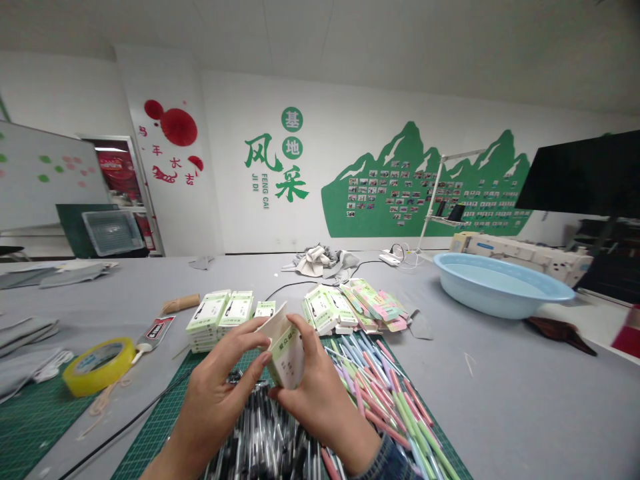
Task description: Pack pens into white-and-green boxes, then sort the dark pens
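Observation:
A small white and green cardboard box [289, 359] is held upright above the pens, with a pale flap raised at its top. My right hand [316, 390] grips the box along its right side and base. On the other side, my left hand [223, 380] pinches the box at its upper left edge, by the flap. Below both hands lies a heap of clear and black pens [265, 437]. To the right of it are pastel pens [385, 400] in pink, green, blue and purple. Whether anything is inside the box cannot be seen.
Stacked boxes [209, 317] stand behind my left hand; more boxes [325, 307] and flattened cartons [373, 300] lie behind the right. Yellow tape [100, 367], a glue tube [156, 331] and a green cutting mat [150, 427] are leftward. A blue basin [500, 283] sits right.

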A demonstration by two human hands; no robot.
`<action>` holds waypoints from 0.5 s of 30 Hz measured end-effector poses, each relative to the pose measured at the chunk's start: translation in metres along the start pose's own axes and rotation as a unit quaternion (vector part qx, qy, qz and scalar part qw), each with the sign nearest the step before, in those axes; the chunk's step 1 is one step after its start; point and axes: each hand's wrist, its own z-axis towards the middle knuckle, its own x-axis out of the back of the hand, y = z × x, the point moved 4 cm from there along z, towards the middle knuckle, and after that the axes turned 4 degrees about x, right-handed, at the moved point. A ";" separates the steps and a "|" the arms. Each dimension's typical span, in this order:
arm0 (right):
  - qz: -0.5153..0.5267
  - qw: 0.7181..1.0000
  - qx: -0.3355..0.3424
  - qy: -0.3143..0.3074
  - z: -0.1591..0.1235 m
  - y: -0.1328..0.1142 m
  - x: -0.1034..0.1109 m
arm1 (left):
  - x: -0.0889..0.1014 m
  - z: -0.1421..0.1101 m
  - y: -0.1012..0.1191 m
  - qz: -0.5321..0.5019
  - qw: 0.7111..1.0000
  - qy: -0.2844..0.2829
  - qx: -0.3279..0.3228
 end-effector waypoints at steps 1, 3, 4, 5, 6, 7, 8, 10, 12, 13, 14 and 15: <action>-0.003 1.000 0.001 -0.002 0.000 0.000 0.000 | 0.001 0.000 0.003 -0.038 0.999 0.018 0.003; -0.012 1.000 0.004 -0.009 0.000 -0.001 0.000 | 0.003 0.000 0.006 -0.123 0.991 0.047 0.033; -0.020 1.000 0.008 -0.014 0.000 -0.002 -0.001 | 0.002 0.001 0.006 -0.158 0.984 0.048 0.063; -0.031 0.999 0.012 -0.019 0.000 -0.002 -0.001 | 0.001 0.001 0.004 -0.179 0.978 0.038 0.098; -0.045 0.998 0.020 -0.026 -0.001 -0.002 -0.002 | -0.001 0.002 0.001 -0.186 0.973 0.017 0.134; -0.060 0.997 0.028 -0.033 -0.001 -0.003 -0.003 | -0.002 0.003 -0.003 -0.181 0.969 -0.006 0.165; -0.076 0.996 0.036 -0.039 -0.001 -0.002 -0.005 | -0.004 0.003 -0.006 -0.172 0.966 -0.027 0.190; -0.102 0.992 0.049 -0.049 -0.002 -0.001 -0.008 | -0.006 0.003 -0.013 -0.147 0.963 -0.055 0.218; -0.119 0.990 0.057 -0.051 -0.002 0.001 -0.009 | -0.009 0.003 -0.018 -0.133 0.963 -0.071 0.224; -0.124 0.989 0.058 -0.050 -0.003 0.002 -0.010 | -0.011 0.002 -0.019 -0.129 0.964 -0.078 0.219; -0.129 0.989 0.060 -0.050 -0.003 0.003 -0.010 | -0.013 0.002 -0.019 -0.123 0.966 -0.085 0.212; -0.133 0.988 0.061 -0.049 -0.003 0.004 -0.010 | -0.014 0.002 -0.019 -0.117 0.968 -0.091 0.203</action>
